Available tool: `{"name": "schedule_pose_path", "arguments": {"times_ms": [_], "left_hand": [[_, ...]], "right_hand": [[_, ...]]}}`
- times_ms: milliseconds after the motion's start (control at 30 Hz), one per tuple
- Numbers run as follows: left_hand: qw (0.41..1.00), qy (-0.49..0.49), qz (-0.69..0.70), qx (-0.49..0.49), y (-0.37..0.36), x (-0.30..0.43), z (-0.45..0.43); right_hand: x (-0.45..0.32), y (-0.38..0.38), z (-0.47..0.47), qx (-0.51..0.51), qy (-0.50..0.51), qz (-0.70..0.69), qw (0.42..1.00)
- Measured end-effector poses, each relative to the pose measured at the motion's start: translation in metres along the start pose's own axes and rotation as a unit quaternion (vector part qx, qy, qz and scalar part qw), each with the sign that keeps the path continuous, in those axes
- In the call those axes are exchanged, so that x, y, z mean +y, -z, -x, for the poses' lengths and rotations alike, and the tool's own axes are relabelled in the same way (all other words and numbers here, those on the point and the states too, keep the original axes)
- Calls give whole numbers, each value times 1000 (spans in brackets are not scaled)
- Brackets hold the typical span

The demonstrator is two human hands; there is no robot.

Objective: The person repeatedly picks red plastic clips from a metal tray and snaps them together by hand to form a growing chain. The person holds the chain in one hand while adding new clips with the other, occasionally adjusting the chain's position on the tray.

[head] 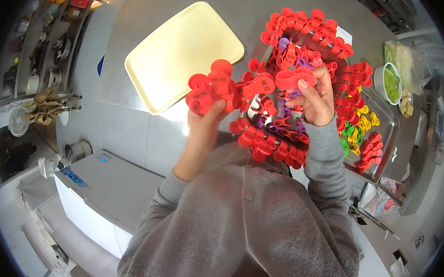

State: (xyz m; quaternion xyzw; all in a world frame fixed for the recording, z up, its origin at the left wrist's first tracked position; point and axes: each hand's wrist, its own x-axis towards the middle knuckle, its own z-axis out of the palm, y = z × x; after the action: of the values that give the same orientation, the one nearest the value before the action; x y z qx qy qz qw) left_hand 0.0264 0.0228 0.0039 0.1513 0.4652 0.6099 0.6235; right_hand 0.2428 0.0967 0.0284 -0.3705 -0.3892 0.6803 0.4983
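My left hand (201, 130) grips a bunch of red plastic clips (222, 82) that bear dark writing. Between the thumb and fingers of my right hand (317, 103) is a single red clip (288, 79), just right of that bunch. Under both hands stands a perforated metal container (326, 57). Many red clips (316, 20) are fastened along its rim. Loose red and purple clips (285, 111) lie jumbled inside, partly hidden by my right hand.
A cream plastic tray (185, 52) lies on the steel table (151, 12). To the right, a metal tray (393, 126) holds yellow clips (364, 122), green clips and a stack of red clips (370, 153). Beyond it stands a white bowl (379, 83) of green leaves. A chest freezer (113, 184) stands at left.
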Motion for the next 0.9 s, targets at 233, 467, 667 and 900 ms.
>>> {"name": "schedule_pose_path", "arguments": {"times_ms": [233, 467, 667, 900], "left_hand": [[1000, 1, 6, -9, -1, -1, 4], [999, 35, 18, 15, 4, 1, 7], [999, 23, 46, 6, 10, 0, 6], [997, -12, 68, 18, 28, 13, 2]], "right_hand": [[20, -9, 0, 16, -21, 48, 998], [21, -4, 2, -66, -10, 46, 997], [20, 4, -2, -86, -23, 46, 995], [57, 60, -18, -79, 58, 376, 921]]}}
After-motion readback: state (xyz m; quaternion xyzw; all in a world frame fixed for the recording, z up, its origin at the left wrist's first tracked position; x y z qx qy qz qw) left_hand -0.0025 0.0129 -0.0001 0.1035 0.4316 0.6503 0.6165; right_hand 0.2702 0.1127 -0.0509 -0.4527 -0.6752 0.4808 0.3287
